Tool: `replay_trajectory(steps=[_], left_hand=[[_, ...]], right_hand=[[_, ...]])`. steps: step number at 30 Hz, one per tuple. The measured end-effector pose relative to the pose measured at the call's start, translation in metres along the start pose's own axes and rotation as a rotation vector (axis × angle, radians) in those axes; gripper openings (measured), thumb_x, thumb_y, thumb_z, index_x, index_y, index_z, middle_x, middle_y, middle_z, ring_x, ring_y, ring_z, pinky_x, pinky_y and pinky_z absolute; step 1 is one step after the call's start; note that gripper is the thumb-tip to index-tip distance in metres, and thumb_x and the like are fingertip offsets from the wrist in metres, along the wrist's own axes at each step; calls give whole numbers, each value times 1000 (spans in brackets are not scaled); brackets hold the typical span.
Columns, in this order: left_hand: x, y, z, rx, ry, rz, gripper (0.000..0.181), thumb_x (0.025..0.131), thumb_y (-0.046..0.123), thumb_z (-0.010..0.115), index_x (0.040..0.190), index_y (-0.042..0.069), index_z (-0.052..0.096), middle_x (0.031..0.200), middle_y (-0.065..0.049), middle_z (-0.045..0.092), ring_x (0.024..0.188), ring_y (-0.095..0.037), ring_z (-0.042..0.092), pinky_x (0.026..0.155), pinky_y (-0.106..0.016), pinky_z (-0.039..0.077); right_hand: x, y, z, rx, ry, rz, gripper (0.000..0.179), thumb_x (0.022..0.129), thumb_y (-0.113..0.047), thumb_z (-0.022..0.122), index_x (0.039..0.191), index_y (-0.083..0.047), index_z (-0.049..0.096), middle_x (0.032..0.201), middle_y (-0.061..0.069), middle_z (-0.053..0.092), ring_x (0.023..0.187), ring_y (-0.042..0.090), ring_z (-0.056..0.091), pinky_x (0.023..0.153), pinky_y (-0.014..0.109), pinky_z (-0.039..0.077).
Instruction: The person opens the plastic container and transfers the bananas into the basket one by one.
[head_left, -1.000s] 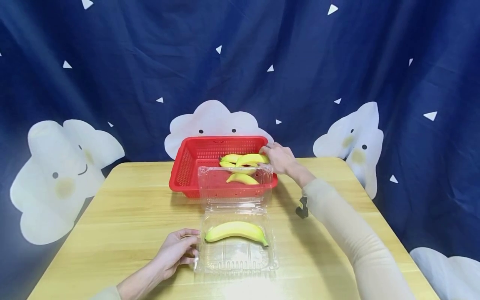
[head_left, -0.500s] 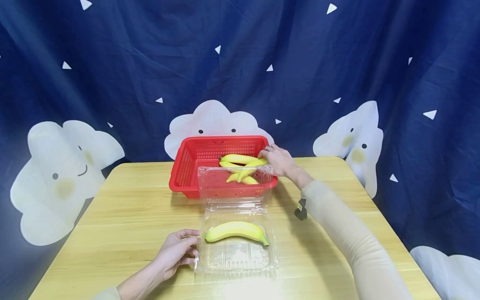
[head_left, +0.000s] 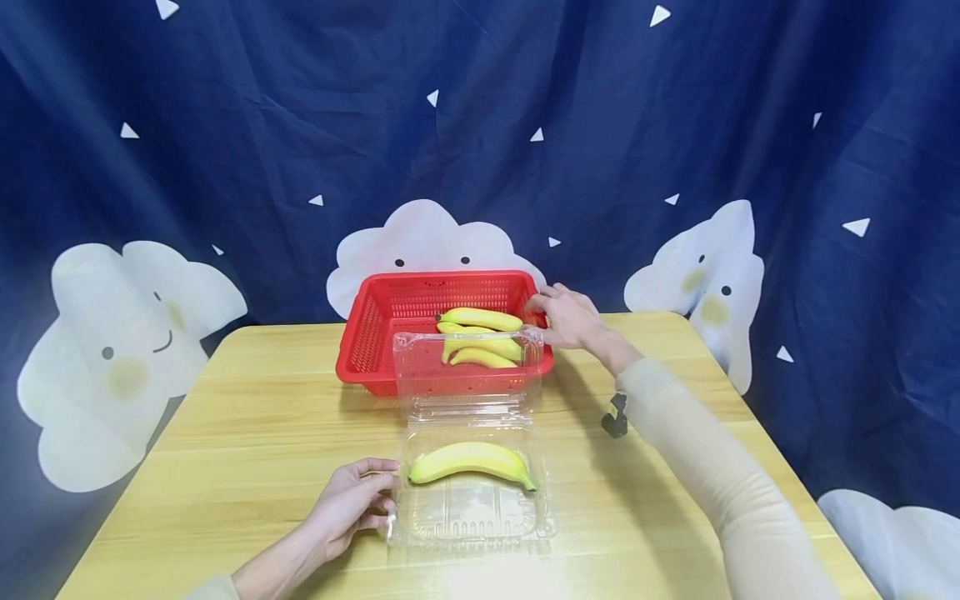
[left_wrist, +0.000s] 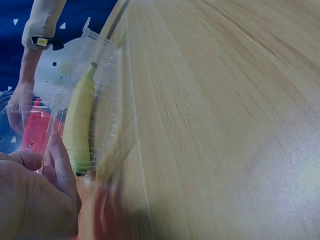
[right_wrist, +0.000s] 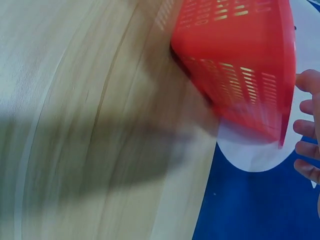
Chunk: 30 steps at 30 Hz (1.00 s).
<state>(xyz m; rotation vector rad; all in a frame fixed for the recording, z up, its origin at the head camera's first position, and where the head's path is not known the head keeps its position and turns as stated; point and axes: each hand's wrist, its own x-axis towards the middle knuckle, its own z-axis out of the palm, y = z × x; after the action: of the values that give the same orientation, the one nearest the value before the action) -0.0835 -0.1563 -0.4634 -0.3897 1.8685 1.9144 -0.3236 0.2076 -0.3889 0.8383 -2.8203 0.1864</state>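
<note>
A clear plastic clamshell box lies with its lid raised in front of the basket. One yellow banana lies crosswise in its base. My left hand holds the box's left edge between thumb and fingers, also visible in the left wrist view. Behind the lid, several bananas rest in the right part of a red plastic basket. My right hand hovers at the basket's right rim, fingers loosely bent and holding nothing. In the right wrist view its fingers are spread beside the red rim.
The basket stands near the back edge of a wooden table. A dark blue curtain with white clouds hangs behind. The upright transparent lid overlaps the basket's front wall in the head view.
My right hand has let go of a banana in the basket, which now lies with the others, and has drawn back right to the rim. The left hand has stayed at the box.
</note>
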Motion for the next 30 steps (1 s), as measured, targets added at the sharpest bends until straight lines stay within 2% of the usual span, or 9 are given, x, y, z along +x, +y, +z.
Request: replay_trajectory(steps=[11, 17, 24, 30], left_hand=[[-2, 2, 1, 2, -7, -2, 46, 97, 8, 66, 138, -6, 51, 90, 0, 64, 63, -5, 63, 54, -16, 58], [-3, 3, -1, 8, 21, -11, 46, 96, 9, 66, 137, -6, 52, 91, 0, 65, 63, -4, 63, 54, -15, 57], [-2, 3, -1, 5, 1, 1, 47, 95, 8, 66, 138, -7, 50, 91, 0, 65, 63, -4, 63, 55, -15, 57], [0, 3, -1, 8, 2, -3, 46, 96, 8, 65, 138, -6, 50, 91, 0, 65, 63, -4, 63, 54, -15, 57]], right_hand=[[-17, 11, -21, -62, 51, 19, 38, 94, -45, 68, 116, -14, 75, 108, 9, 74, 100, 26, 62, 77, 42, 61], [-24, 17, -31, -71, 53, -9, 36, 93, -43, 70, 114, -15, 75, 106, 8, 74, 99, 26, 63, 75, 43, 60], [-38, 24, -38, -72, 90, -23, 36, 93, -42, 72, 111, -12, 76, 104, 10, 76, 97, 28, 65, 77, 45, 60], [-48, 27, -41, -90, 120, -48, 36, 92, -45, 71, 109, -13, 76, 100, 9, 77, 94, 28, 65, 73, 44, 60]])
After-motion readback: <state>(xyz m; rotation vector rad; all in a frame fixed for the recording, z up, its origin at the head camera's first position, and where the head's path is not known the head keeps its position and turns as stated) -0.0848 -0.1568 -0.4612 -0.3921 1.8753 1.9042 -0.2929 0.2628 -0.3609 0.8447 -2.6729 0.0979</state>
